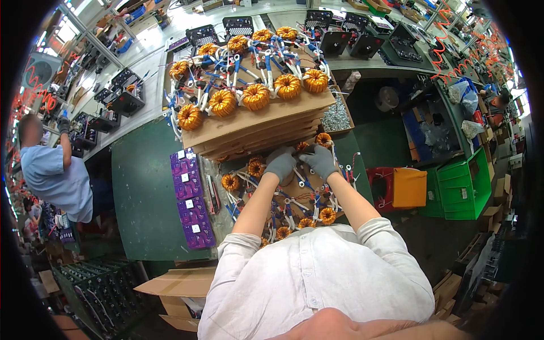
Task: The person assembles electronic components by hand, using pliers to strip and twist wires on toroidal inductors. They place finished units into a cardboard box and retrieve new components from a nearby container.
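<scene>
We see both grey-gloved hands close together over a layer of wired coils, just in front of a stack of cardboard sheets [258, 131]. The left hand [281, 163] has its fingers bent forward beside a copper coil [302, 146]; the right hand [322, 163] reaches in from the other side, its fingers bent toward the left one. That coil sits between the hands, near the front edge of the stack. The gloves hide their undersides, so we cannot tell how far the fingers are open or whether they have hold of it.

On top of the stack we find two rows of larger coils [255, 97] with white, blue and red leads. To the left, purple circuit boards [194, 207] lie in a column on the green bench [141, 192], with a red utility knife [213, 195] just beside them. A tray of small metal parts [338, 115] sits right of the stack.
</scene>
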The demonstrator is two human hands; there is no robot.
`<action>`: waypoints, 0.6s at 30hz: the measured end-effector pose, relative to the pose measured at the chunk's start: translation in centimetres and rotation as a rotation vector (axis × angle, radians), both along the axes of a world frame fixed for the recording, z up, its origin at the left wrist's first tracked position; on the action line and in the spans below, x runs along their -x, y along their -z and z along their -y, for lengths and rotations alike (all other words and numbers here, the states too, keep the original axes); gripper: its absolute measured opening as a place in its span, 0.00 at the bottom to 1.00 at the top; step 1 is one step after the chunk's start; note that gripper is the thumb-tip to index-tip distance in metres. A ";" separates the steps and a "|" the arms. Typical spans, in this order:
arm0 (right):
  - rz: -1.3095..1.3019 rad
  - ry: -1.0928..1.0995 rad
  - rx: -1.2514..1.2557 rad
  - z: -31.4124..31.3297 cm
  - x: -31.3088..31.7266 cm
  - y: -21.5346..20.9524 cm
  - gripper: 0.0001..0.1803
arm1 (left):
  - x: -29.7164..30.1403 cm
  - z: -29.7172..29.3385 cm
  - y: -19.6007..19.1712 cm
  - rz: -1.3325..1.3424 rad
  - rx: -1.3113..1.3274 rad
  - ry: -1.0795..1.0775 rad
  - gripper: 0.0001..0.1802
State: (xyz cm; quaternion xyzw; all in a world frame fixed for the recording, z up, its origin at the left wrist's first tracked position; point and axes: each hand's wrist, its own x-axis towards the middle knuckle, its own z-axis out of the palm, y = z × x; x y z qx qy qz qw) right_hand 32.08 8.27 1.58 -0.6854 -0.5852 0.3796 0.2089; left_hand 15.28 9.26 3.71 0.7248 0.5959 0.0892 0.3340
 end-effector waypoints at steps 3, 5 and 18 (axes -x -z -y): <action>0.057 0.018 0.004 0.5 0.8 -2.6 0.24 | -0.2 0.5 -0.7 -0.057 -0.071 0.029 0.13; -0.007 0.028 -0.003 0.4 0.4 -1.7 0.24 | -0.6 1.0 -1.1 -0.092 -0.131 0.039 0.13; -0.593 0.118 0.101 0.1 0.1 -1.3 0.17 | 1.4 2.0 1.2 0.910 0.326 -0.268 0.18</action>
